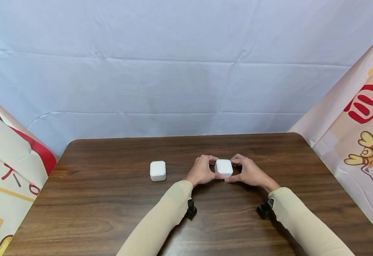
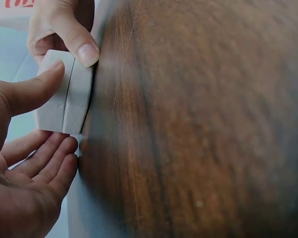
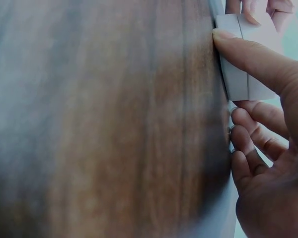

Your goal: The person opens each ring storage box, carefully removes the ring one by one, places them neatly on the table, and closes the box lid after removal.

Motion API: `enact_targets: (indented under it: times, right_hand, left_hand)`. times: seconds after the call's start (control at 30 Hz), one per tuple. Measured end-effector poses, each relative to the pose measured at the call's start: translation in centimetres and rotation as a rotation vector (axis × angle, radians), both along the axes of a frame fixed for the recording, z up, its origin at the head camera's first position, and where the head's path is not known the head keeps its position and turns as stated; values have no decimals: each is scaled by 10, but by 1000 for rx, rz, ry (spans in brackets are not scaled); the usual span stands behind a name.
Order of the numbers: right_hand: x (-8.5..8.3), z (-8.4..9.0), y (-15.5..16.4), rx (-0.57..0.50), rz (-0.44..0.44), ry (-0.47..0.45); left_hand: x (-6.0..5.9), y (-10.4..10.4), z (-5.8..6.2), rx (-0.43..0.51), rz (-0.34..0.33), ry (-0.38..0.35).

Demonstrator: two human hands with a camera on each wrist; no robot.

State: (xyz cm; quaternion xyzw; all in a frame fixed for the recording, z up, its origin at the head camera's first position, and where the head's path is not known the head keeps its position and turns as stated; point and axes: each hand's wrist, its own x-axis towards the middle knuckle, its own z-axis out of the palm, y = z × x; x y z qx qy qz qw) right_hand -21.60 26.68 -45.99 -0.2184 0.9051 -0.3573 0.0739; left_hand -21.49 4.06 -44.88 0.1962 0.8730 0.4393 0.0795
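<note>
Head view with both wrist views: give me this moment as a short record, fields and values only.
Held: white box, thin seam along its side
Left grip: at the box's left, thumb tip above the seam
Right grip: at its right, thumb tip below the seam
Untouched: second white box, farther left
Surface: brown table
Backdrop: pale creased cloth

Soft, fairly even light fills the head view, brightest on the pale sheet [image 1: 173,89] across the top. The brown table [image 1: 109,206] shows a faint sheen at bottom centre, and dark shadows lie beside both sleeves [image 1: 165,215] in the lower frame. Both wrist views are dimmer: the wood blurs heavily toward the left in the right wrist view, while the white box [image 2: 54,109] looks sharper.
</note>
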Motion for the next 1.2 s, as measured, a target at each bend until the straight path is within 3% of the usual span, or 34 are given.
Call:
enact_targets:
  times: [0.83, 1.2]
  right_hand:
    - [-2, -1, 1, -16, -5, 18]
    - [-2, -1, 0, -11, 3, 12]
  left_hand:
    - [-6, -3, 5, 63, -6, -120]
    - [-7, -2, 7, 145, 8, -197]
